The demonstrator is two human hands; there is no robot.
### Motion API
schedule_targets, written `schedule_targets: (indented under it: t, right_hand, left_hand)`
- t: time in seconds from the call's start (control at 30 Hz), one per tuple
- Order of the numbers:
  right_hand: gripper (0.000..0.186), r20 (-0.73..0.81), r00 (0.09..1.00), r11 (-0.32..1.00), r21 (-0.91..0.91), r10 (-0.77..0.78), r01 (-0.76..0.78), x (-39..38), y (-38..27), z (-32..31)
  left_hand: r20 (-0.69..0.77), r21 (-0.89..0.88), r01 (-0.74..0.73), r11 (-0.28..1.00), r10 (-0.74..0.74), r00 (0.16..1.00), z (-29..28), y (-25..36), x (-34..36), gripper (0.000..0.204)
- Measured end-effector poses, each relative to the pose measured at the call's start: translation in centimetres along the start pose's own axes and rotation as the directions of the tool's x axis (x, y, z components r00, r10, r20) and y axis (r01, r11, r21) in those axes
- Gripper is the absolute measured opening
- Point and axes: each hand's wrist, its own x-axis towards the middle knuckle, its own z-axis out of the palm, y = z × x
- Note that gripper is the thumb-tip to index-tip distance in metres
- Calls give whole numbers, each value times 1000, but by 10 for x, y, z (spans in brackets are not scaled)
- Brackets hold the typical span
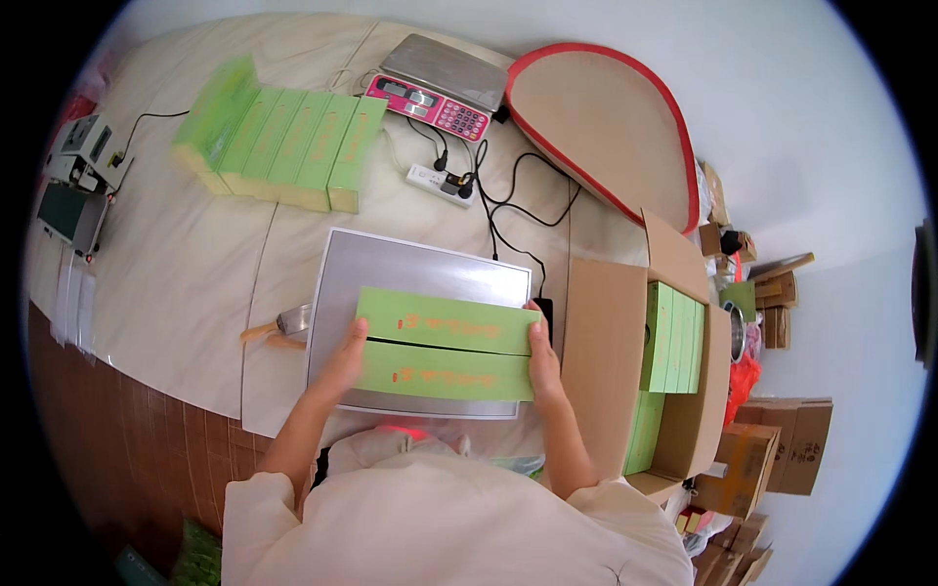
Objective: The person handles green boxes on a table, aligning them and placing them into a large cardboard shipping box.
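Observation:
Two long, flat green boxes (447, 320) with orange print lie side by side between my hands, a thin dark gap separating them. My left hand (344, 359) grips their left ends, and my right hand (543, 359) holds the right ends. Under them is a grey rectangular panel (420, 259) with a white rim. Whether the boxes touch the panel I cannot tell. On my right an open cardboard carton (604, 342) has several similar green boxes (672, 337) standing inside.
A row of green boxes (293, 146) stands at the far left. Behind the panel are a pink-and-grey scale (440, 83), a white power strip (440, 184) with black cables and a red-rimmed round tray (606, 117). A small metal pan (293, 319) sits left of the panel.

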Motion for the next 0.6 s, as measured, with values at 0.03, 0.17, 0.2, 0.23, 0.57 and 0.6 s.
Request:
schedule_targets:
  t: [0.03, 0.17, 0.2, 0.23, 0.57, 0.6]
  right_hand:
    - [56, 27, 999, 998, 53, 32, -34, 4, 4, 9]
    - [60, 144, 986, 997, 21, -83, 81, 22, 30, 53]
    - [60, 161, 983, 996, 3, -85, 86, 23, 30, 68]
    - [61, 177, 981, 996, -11, -85, 89, 22, 30, 81]
    - [55, 204, 948, 969, 72, -245, 236, 9, 15, 145]
    - [55, 205, 946, 967, 86, -251, 238, 11, 16, 140]
  left_hand:
    - [-16, 25, -10, 1000, 10, 1000, -9, 7, -4, 71]
    - [-140, 65, -17, 998, 26, 990, -48, 21, -26, 74]
    - [-152, 70, -23, 997, 34, 988, -63, 12, -29, 74]
    - [-239, 93, 9, 996, 14, 971, -81, -1, -30, 72]
    - [-348, -186, -6, 982, -60, 935, -116, 26, -80, 68]
    - [-389, -132, 1, 991, -53, 920, -107, 31, -83, 64]
